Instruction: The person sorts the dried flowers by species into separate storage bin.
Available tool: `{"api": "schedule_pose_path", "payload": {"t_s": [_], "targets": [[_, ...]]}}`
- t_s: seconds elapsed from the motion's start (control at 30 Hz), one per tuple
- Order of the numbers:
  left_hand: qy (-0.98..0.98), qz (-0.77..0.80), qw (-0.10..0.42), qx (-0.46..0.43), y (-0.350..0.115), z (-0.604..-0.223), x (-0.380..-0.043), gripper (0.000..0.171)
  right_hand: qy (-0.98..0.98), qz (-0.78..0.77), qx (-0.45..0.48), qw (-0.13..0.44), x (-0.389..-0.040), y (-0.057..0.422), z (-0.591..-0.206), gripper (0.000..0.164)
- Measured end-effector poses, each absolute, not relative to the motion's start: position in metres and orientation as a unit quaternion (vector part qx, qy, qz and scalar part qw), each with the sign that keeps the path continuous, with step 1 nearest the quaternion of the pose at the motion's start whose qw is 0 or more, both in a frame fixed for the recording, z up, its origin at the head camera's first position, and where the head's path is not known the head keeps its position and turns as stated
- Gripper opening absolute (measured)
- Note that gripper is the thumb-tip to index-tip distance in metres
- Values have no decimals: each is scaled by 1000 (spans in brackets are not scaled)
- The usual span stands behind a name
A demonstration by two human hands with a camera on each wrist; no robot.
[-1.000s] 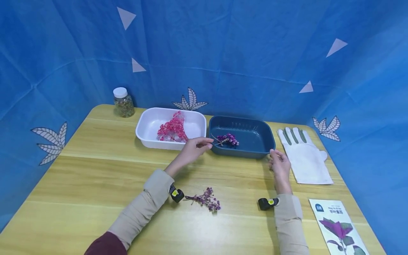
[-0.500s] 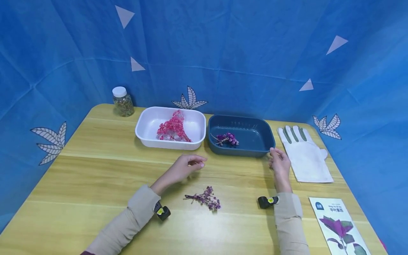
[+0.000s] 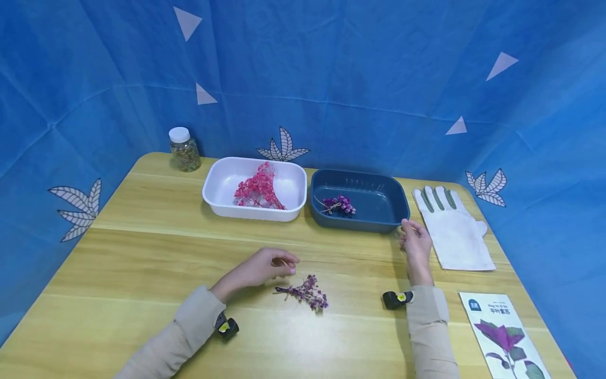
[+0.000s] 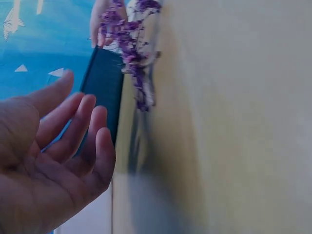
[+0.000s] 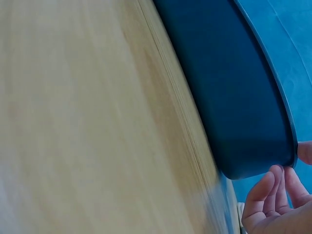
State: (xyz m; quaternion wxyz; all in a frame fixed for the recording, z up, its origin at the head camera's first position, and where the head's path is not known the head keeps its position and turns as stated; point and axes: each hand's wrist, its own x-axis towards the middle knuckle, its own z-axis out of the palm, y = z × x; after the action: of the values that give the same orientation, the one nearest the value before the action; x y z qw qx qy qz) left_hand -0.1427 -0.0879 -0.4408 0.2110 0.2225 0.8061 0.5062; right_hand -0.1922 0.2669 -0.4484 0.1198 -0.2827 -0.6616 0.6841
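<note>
My left hand [image 3: 266,266] is held over the table just up and left of a small bunch of purple dried flowers [image 3: 309,295]. In the left wrist view its fingers [image 4: 105,151] are loosely bent, with nothing between them and the thumb. My right hand [image 3: 416,243] pinches the near right corner of a dark blue tray [image 3: 357,223]; thumb and fingertips meet at its rim in the right wrist view. Inside that tray, on the left, lies another purple flower bunch [image 3: 339,205] with pale stems. A white tray [image 3: 255,212] beside it holds pink dried flowers [image 3: 259,188].
A jar [image 3: 185,155] with a white lid stands at the back left. To the right lie white gloves [image 3: 456,239] with green on the fingers, and a booklet [image 3: 504,337] with a purple plant picture. Blue cloth [image 3: 360,58] surrounds the table's back and sides.
My left hand has left the dark blue tray's left corner and moved down and left toward the purple bunch on the table. My right hand has stayed at the tray's corner.
</note>
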Motion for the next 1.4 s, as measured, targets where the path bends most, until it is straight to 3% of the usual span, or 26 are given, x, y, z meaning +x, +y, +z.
{"api": "schedule_pose_path", "payload": {"t_s": [0.6, 1.07, 1.23, 1.4], "targets": [[819, 445, 241, 270, -94, -452, -127, 24, -670, 675, -287, 117, -191, 266, -448, 15], [823, 424, 218, 308, -92, -454, -127, 11, -691, 655, -264, 154, -189, 266, -447, 26], [822, 433, 216, 301, -92, -456, -128, 12, -693, 655, -261, 153, -189, 266, -447, 36], [820, 451, 199, 292, -91, -456, -130, 12, -696, 652, -263, 147, -190, 266, -446, 36]]}}
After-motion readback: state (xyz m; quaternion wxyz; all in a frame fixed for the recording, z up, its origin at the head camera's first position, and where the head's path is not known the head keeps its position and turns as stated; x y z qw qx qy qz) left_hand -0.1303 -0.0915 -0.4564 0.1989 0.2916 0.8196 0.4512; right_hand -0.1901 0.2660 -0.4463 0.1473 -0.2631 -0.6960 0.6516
